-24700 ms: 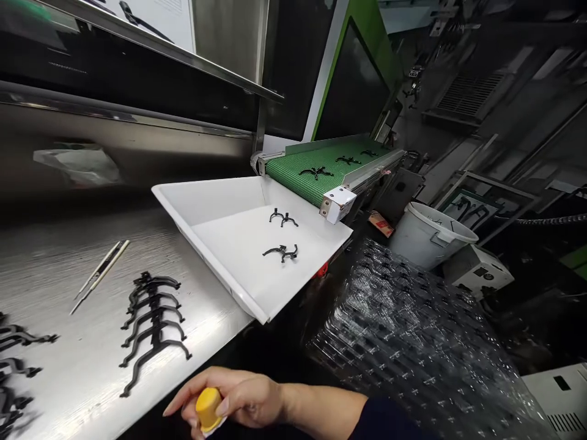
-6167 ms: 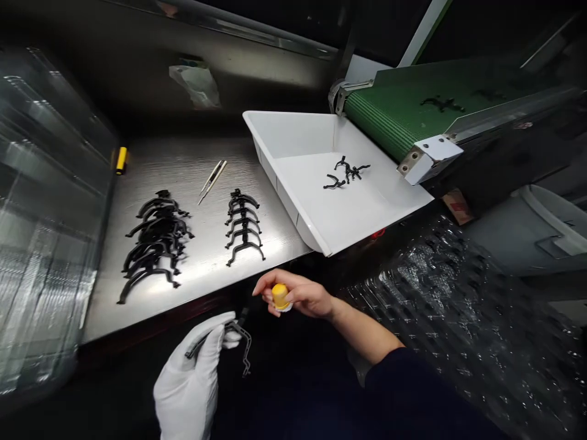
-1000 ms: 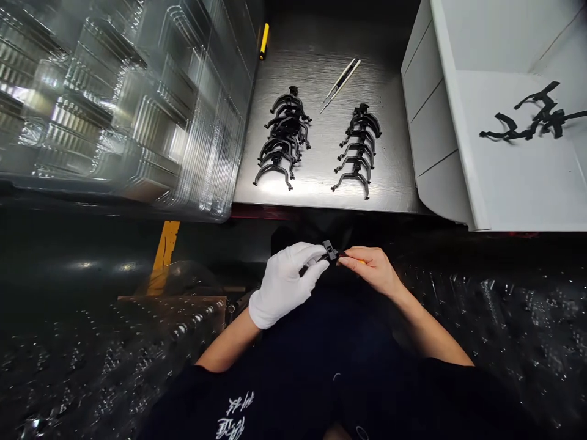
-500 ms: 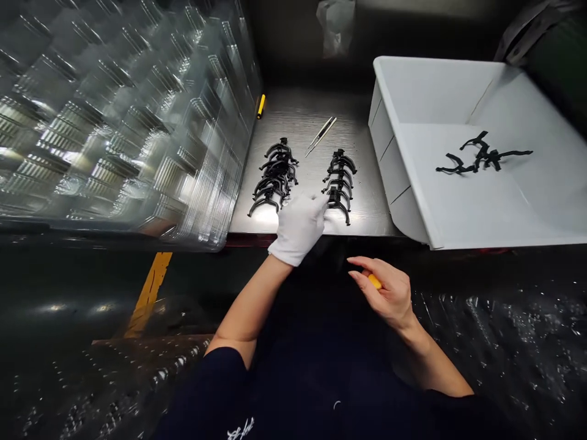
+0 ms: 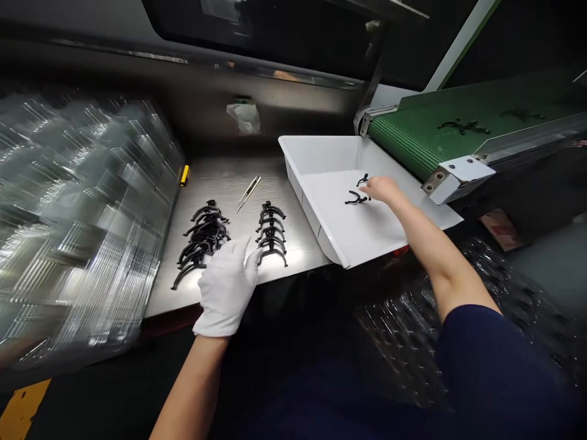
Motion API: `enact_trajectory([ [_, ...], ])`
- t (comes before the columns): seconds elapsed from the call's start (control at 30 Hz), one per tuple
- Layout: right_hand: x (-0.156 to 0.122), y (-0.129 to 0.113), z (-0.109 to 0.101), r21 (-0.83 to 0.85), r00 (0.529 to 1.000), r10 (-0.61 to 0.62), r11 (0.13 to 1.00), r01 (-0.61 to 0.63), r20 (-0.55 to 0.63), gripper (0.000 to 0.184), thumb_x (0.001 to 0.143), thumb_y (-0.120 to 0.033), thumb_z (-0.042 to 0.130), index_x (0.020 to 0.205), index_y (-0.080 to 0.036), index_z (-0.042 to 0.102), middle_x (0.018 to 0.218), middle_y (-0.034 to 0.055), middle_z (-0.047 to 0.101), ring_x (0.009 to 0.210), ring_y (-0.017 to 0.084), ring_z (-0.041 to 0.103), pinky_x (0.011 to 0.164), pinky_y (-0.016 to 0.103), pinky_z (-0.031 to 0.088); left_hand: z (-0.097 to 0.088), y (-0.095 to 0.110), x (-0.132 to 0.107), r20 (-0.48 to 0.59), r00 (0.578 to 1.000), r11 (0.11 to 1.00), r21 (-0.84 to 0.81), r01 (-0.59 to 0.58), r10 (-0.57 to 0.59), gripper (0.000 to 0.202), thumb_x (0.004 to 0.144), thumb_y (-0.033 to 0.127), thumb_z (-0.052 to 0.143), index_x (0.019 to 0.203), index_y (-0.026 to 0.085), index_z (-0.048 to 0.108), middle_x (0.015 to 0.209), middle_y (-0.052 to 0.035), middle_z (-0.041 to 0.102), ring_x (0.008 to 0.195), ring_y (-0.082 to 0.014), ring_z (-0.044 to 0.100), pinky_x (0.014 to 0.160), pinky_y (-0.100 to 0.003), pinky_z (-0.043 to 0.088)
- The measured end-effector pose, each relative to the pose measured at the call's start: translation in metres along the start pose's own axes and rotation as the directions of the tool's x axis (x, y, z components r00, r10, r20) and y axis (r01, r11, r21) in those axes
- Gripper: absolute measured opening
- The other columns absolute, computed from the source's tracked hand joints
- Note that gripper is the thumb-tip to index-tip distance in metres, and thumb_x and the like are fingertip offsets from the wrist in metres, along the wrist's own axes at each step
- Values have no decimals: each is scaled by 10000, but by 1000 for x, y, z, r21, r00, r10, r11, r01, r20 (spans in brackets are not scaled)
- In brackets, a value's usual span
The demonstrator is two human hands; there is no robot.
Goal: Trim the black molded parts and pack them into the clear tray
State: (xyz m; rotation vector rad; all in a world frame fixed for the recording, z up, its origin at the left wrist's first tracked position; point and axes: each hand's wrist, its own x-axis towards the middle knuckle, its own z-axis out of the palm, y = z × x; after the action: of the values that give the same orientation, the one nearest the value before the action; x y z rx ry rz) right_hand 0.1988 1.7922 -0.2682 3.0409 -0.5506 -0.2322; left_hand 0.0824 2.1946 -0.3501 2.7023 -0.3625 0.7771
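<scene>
My left hand, in a white glove, hovers at the front of the metal table between two rows of black curved plastic parts. Its thumb stands apart from the fingers and nothing shows in its grasp. The left row is a denser, overlapping pile; the right row is neatly lined up beside the thumb. Over in the white bin, my bare right hand closes its fingertips on a branched black plastic part. The hand covers some of that part, and its palm is hidden.
Stacked clear plastic trays stand on the left. A utility knife and a yellow object lie on the metal table. A green conveyor belt ends above the bin, carrying black parts.
My view has swung right, bringing in the conveyor. My right hand, earlier curled round something yellow before my body, has reached into the bin. My left hand has drawn back from the right row and opened.
</scene>
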Motion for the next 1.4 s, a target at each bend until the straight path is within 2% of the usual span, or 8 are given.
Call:
enact_trajectory([
  [0.17, 14, 5, 17, 119, 983, -100, 989, 82, 154, 246, 874, -377, 674, 860, -141, 740, 691, 52, 658, 600, 170, 621, 633, 269, 500, -19, -3, -14, -40, 999, 994, -104, -40, 36, 455, 1010, 496, 461, 1229, 165, 685, 1084, -120, 751, 900, -295, 712, 765, -391, 533],
  [0.43, -12, 10, 1, 264, 983, -184, 947, 181, -14, 262, 925, -390, 626, 1033, -165, 704, 906, 49, 681, 648, 113, 588, 616, 218, 475, -24, 14, -35, 177, 980, 803, -595, 32, 92, 363, 975, 472, 561, 1223, 225, 659, 1012, -52, 745, 846, -190, 710, 803, -328, 581],
  [0.8, -10, -21, 18, 209, 969, -228, 956, 206, 90, 316, 898, -427, 672, 1022, -140, 711, 911, 68, 694, 572, 101, 560, 563, 231, 447, -34, 10, -48, 262, 962, 776, -622, 104, 81, 351, 948, 422, 606, 1241, 240, 677, 959, -25, 764, 786, -182, 717, 754, -310, 596],
  [0.93, -13, -36, 23, 143, 950, -278, 956, 257, 146, 207, 795, -343, 778, 828, -145, 727, 715, 25, 666, 586, 124, 573, 585, 237, 411, -35, 12, -53, 278, 957, 764, -634, 121, 79, 329, 952, 399, 609, 1235, 246, 678, 1003, -23, 771, 856, -192, 732, 791, -316, 595],
  [1.1, -54, -48, -2, 164, 948, -300, 935, 315, -109, 161, 906, -287, 613, 888, -143, 682, 765, 49, 657, 751, 172, 613, 658, 258, 422, -40, 18, -59, 299, 950, 719, -680, 143, 93, 289, 954, 348, 615, 1219, 255, 683, 1013, -24, 769, 868, -182, 732, 790, -301, 593],
  [1.23, -156, -78, 5, 400, 717, -290, 670, 625, -634, 179, 963, -369, 534, 983, -206, 604, 750, 14, 628, 645, 148, 595, 604, 268, 470, -41, 33, -72, 343, 938, 540, -799, 265, 47, 540, 904, 385, 699, 1406, 273, 537, 983, -10, 753, 721, -136, 713, 733, -272, 608],
  [1.33, -234, -115, 41, 349, 540, -295, 508, 787, -789, 59, 939, -293, 587, 946, -241, 560, 762, 5, 642, 580, 125, 589, 558, 257, 476, -40, 45, -87, 322, 945, 336, -885, 321, -55, 796, 796, 477, 805, 1476, 260, 453, 1012, -36, 740, 671, -125, 698, 706, -261, 612],
  [1.4, -267, -137, 73, 306, 452, -325, 410, 859, -831, 89, 910, -218, 605, 946, -260, 535, 704, -15, 637, 539, 125, 589, 528, 255, 476, -40, 48, -96, 294, 935, 288, -894, 343, -199, 577, 827, 478, 776, 1326, 238, 612, 989, -52, 741, 659, -124, 691, 678, -250, 602],
])
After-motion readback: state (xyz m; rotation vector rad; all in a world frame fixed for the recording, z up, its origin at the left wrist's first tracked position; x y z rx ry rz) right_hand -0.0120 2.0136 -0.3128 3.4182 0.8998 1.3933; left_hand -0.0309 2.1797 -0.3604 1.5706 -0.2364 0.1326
